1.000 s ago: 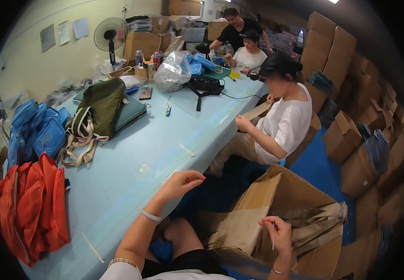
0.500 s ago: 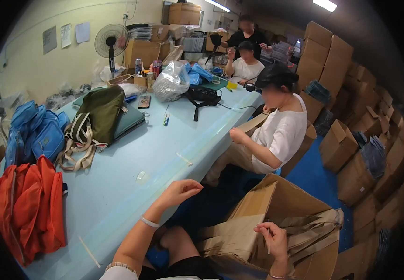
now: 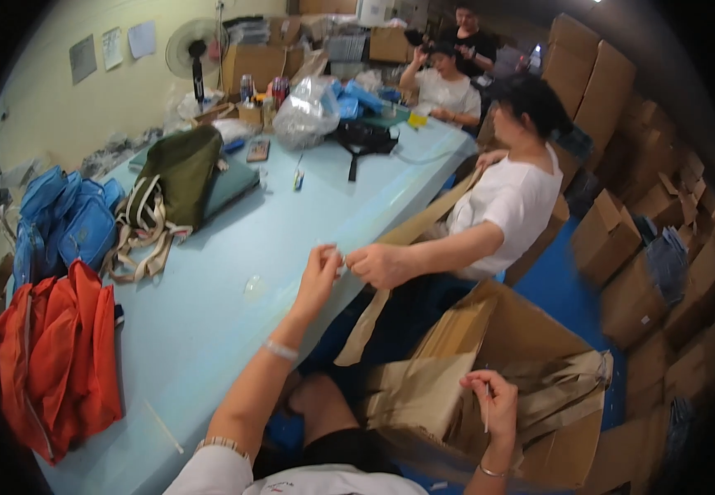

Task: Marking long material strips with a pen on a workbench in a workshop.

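Observation:
My left hand (image 3: 319, 271) reaches over the table's near edge, fingers pinched. A co-worker's hand (image 3: 380, 264) meets its fingertips, and whatever lies between them is too small to make out. The co-worker's other hand holds a long tan strap (image 3: 423, 216), whose loose end (image 3: 359, 330) hangs past the table edge. My right hand (image 3: 496, 403) is closed on a thin whitish stick (image 3: 486, 412) that points downward. It is raised in front of an open cardboard box (image 3: 539, 330) with tan straps (image 3: 568, 378) in it.
On the pale blue table (image 3: 233, 330) lie a red fabric bag (image 3: 64, 355), blue bags (image 3: 68, 219), an olive bag (image 3: 177, 169), a phone (image 3: 258, 150) and a black bag (image 3: 365, 139). The co-worker sits close at the right. Stacked cartons (image 3: 613, 239) line the right side.
My left hand has moved forward and up to the co-worker's hand, which has stretched out toward me. The tan strap now hangs between us. My right hand has shifted slightly right and up.

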`<control>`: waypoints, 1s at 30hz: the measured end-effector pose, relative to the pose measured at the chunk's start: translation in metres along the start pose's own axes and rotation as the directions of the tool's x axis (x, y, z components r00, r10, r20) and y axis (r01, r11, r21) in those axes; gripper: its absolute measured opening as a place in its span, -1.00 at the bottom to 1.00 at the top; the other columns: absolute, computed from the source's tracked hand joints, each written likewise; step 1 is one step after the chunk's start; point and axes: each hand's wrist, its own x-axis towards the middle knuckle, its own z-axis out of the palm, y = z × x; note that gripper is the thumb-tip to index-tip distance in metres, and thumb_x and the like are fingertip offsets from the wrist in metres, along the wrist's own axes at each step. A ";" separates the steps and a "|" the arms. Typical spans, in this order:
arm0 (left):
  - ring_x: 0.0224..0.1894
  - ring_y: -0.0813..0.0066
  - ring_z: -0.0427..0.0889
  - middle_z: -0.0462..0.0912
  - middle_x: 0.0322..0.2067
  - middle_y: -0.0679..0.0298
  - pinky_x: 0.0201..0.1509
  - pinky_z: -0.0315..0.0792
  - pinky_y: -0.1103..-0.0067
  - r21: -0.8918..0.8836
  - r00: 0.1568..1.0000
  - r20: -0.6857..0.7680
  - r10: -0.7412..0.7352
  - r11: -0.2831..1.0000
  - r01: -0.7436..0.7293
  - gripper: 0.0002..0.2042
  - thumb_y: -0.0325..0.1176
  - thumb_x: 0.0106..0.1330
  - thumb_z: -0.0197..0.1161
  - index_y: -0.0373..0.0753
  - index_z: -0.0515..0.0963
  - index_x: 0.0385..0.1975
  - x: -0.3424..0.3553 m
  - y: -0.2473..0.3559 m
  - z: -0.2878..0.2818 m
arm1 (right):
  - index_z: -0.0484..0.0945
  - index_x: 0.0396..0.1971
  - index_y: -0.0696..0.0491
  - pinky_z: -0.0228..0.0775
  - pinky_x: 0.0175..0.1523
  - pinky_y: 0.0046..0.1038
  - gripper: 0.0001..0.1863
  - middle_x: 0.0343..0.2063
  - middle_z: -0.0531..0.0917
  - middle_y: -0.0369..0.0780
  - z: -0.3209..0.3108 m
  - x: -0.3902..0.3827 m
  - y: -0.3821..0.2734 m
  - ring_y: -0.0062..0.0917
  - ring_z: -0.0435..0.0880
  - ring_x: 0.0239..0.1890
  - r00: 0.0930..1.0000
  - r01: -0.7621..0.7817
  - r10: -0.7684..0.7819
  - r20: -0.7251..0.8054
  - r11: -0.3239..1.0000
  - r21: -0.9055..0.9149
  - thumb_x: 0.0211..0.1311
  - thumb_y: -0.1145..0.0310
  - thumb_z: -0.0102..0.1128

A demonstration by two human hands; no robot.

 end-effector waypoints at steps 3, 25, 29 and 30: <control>-0.11 0.51 0.53 0.53 -0.17 0.27 -0.12 0.47 0.52 -0.088 0.979 0.036 -0.202 0.975 0.204 -0.58 -0.02 0.41 0.08 -0.18 0.37 0.09 0.026 0.019 0.012 | 0.60 -0.31 0.22 0.51 -0.21 -0.58 -0.88 -0.44 0.73 -0.14 -0.003 0.000 -0.004 -0.56 0.73 -0.31 1.000 0.002 -0.002 -0.024 1.000 0.002 0.31 0.48 0.15; -0.21 0.59 0.59 0.58 -0.28 0.35 -0.09 0.56 0.57 0.135 0.948 0.198 -0.249 0.965 0.225 -0.78 -0.21 0.38 0.14 -0.24 0.51 -0.19 0.004 0.050 -0.060 | 0.62 -0.29 0.19 0.54 -0.20 -0.56 -0.88 -0.41 0.74 -0.16 -0.009 0.015 -0.033 -0.48 0.76 -0.27 0.981 0.110 -0.108 0.162 0.994 0.001 0.27 0.45 0.20; -0.18 0.67 0.53 0.56 -0.31 0.44 -0.01 0.45 0.58 0.038 0.979 0.164 -0.119 0.993 0.114 -0.82 -0.21 0.41 0.11 -0.18 0.52 -0.20 -0.017 0.081 -0.070 | 0.63 -0.29 0.15 0.52 -0.25 -0.53 -0.91 -0.42 0.73 -0.17 0.000 0.046 -0.075 -0.49 0.73 -0.36 0.897 0.348 -0.325 0.299 0.937 -0.024 0.25 0.50 0.19; -0.18 0.67 0.53 0.56 -0.31 0.44 -0.01 0.45 0.58 0.039 0.980 0.160 -0.120 0.993 0.115 -0.82 -0.21 0.41 0.11 -0.18 0.52 -0.20 -0.021 0.085 -0.076 | 0.63 -0.28 0.15 0.52 -0.25 -0.53 -0.91 -0.41 0.72 -0.16 0.006 0.057 -0.083 -0.50 0.73 -0.37 0.866 0.408 -0.384 0.319 0.913 -0.009 0.26 0.50 0.18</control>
